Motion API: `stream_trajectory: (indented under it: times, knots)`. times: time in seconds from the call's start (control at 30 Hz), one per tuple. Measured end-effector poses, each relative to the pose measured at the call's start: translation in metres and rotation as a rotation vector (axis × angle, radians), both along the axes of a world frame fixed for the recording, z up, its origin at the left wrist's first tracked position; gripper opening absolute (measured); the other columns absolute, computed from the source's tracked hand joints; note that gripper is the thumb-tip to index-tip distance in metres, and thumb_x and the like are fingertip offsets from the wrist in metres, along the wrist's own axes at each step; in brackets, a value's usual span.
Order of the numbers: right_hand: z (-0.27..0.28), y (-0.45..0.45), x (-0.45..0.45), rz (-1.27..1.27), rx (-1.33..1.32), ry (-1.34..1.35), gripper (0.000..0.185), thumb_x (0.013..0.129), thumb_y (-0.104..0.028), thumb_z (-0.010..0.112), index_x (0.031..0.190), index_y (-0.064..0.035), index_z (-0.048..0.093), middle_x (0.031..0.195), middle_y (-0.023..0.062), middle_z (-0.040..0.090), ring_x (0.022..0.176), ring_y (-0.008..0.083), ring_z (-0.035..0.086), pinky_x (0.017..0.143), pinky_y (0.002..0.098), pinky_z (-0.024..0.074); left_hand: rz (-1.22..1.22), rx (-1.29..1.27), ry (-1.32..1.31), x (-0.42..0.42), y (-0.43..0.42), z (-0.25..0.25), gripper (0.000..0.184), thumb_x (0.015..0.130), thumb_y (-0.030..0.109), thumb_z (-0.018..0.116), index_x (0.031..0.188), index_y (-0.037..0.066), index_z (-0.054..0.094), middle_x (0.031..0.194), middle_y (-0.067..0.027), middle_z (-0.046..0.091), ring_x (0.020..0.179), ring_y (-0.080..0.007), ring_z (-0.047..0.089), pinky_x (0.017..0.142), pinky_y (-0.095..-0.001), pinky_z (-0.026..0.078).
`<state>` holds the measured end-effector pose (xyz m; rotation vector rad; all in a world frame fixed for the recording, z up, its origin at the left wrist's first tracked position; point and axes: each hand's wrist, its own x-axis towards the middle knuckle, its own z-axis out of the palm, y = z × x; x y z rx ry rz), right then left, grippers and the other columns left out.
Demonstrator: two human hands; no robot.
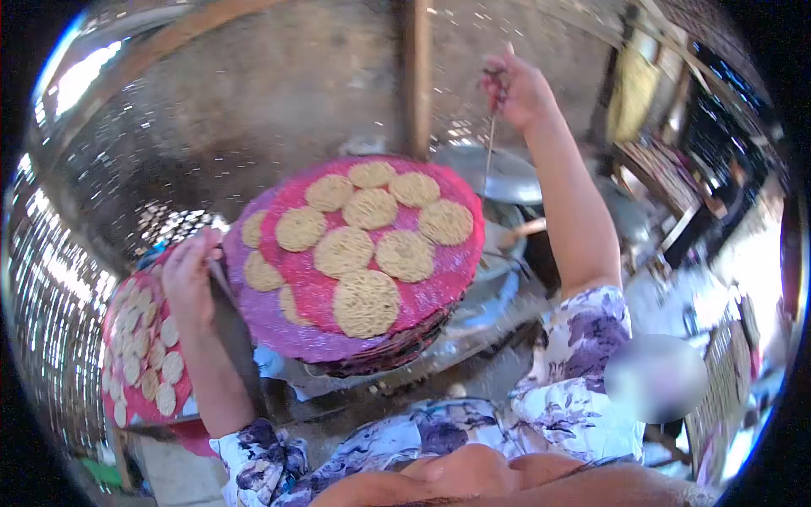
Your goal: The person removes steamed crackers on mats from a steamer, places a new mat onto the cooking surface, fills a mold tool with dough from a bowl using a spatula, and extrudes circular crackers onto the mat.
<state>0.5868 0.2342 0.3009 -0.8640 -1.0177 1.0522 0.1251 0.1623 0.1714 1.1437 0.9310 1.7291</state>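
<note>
This looks like a rustic kitchen or small food workshop. Daylight pokes through a woven wall [52, 325], and round flat cakes [344, 252] lie near a metal lid [514, 179] and a wooden post [417, 76].

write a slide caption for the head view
Pale discs on a pink sheet, left hand beside it, right hand holding a thin rod.

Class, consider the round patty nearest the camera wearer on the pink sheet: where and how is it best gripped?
Probably by the near edge of that patty, coming low from the wearer's side: it lies flat on the pink sheet, near the sheet's border, with other patties beyond. Pinch top and underside.
</note>
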Motion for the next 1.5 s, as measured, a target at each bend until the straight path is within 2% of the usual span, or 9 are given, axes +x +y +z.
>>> stream_trajectory:
  times: [0.1, 0.2, 0.33, 0.57, 0.7, 0.9, 1.2, 1.3, 1.5]
  knots:
    - [0.016, -0.047, 0.04, -0.104, 0.009, -0.034, 0.037, 0.082, -0.041, 0.054, 0.095, -0.007, 0.053, 0.075, 0.0087, 0.052, 0.062, 0.0133, 0.047, 0.056, 0.0264, 0.0406, -0.126, 0.098, -0.041, 0.014, 0.013, -0.001, 0.025, 0.083, 0.009, 0.054, 0.101, -0.008, 0.055, 0.099, -0.0162, 0.059, 0.094, -0.0206, 0.058, 0.074, -0.0263, 0.044]
    - [0.029, -0.093, 0.05, -0.079, -0.008, -0.026, 0.041, 0.083, -0.055, 0.041, 0.066, -0.0186, 0.05, 0.061, 0.001, 0.053, 0.048, 0.0103, 0.047, 0.045, 0.0277, 0.0373, -0.164, 0.119, -0.024, 0.035, 0.014, -0.002, 0.028, 0.085, 0.008, 0.051, 0.108, -0.009, 0.05, 0.101, -0.0156, 0.059, 0.085, -0.0154, 0.057, 0.072, -0.0223, 0.044]
    - [0.019, -0.155, 0.053, -0.286, 0.07, -0.036, 0.044, 0.079, -0.053, 0.052, 0.09, -0.0108, 0.056, 0.068, 0.0052, 0.055, 0.056, 0.0136, 0.05, 0.054, 0.0289, 0.0417, -0.358, 0.112, 0.016, 0.041, 0.033, -0.027, 0.028, 0.086, 0.009, 0.05, 0.109, -0.006, 0.052, 0.104, -0.0145, 0.058, 0.093, -0.0156, 0.056, 0.075, -0.0222, 0.044]
    - [-0.002, -0.215, 0.007, -0.334, 0.193, -0.188, 0.047, 0.086, -0.04, 0.048, 0.111, 0.0001, 0.049, 0.086, 0.0125, 0.053, 0.066, 0.0142, 0.046, 0.063, 0.0257, 0.041, -0.591, 0.131, -0.077, 0.052, 0.078, -0.066, 0.028, 0.084, 0.01, 0.052, 0.107, -0.006, 0.053, 0.1, -0.0123, 0.06, 0.09, -0.0149, 0.057, 0.076, -0.0214, 0.043]
    - [-0.029, -0.249, 0.025, -0.459, 0.2, -0.191, 0.044, 0.084, -0.042, 0.052, 0.11, -0.0066, 0.051, 0.082, 0.0105, 0.053, 0.067, 0.0119, 0.048, 0.061, 0.0237, 0.0421, -0.663, 0.305, 0.166, 0.105, 0.08, -0.088, 0.028, 0.082, 0.014, 0.054, 0.102, -0.005, 0.057, 0.096, -0.0092, 0.062, 0.081, -0.0116, 0.056, 0.077, -0.0228, 0.042]
    - [-0.07, -0.274, 0.067, -0.666, 0.246, -0.186, 0.048, 0.086, -0.042, 0.049, 0.119, -0.0079, 0.046, 0.087, 0.0042, 0.053, 0.074, 0.0098, 0.054, 0.055, 0.0171, 0.0439, -0.96, 0.088, 0.095, 0.184, 0.066, -0.115, 0.025, 0.081, 0.015, 0.055, 0.096, -0.004, 0.06, 0.092, -0.0088, 0.063, 0.081, -0.0134, 0.057, 0.077, -0.0239, 0.043]
    - [-0.103, -0.316, 0.105, -0.87, 0.109, -0.146, 0.042, 0.085, -0.037, 0.053, 0.116, -0.0085, 0.051, 0.089, 0.0078, 0.055, 0.07, 0.0094, 0.053, 0.054, 0.0178, 0.0453, -1.158, -0.026, 0.113, 0.269, 0.084, -0.152, 0.017, 0.078, 0.006, 0.057, 0.089, -0.006, 0.061, 0.085, -0.0131, 0.064, 0.076, -0.0163, 0.06, 0.075, -0.0272, 0.046]
    - [-0.111, -0.311, 0.114, -0.89, 0.07, -0.169, 0.044, 0.083, -0.039, 0.054, 0.115, -0.0088, 0.05, 0.068, 0.0022, 0.053, 0.06, 0.0075, 0.052, 0.054, 0.0174, 0.0421, -1.152, -0.081, 0.155, 0.293, 0.093, -0.17, 0.015, 0.078, 0.005, 0.057, 0.087, -0.006, 0.062, 0.084, -0.0124, 0.064, 0.075, -0.0163, 0.06, 0.074, -0.027, 0.046]
    - [-0.14, -0.255, 0.222, -0.655, 0.007, -0.289, 0.043, 0.09, -0.035, 0.045, 0.122, -0.0065, 0.045, 0.082, 0.0082, 0.051, 0.069, 0.0116, 0.055, 0.054, 0.018, 0.0451, -1.072, -0.071, 0.37, 0.35, 0.161, -0.189, 0.016, 0.077, 0.009, 0.06, 0.083, -0.006, 0.063, 0.079, -0.0117, 0.065, 0.072, -0.0162, 0.061, 0.068, -0.0272, 0.047]
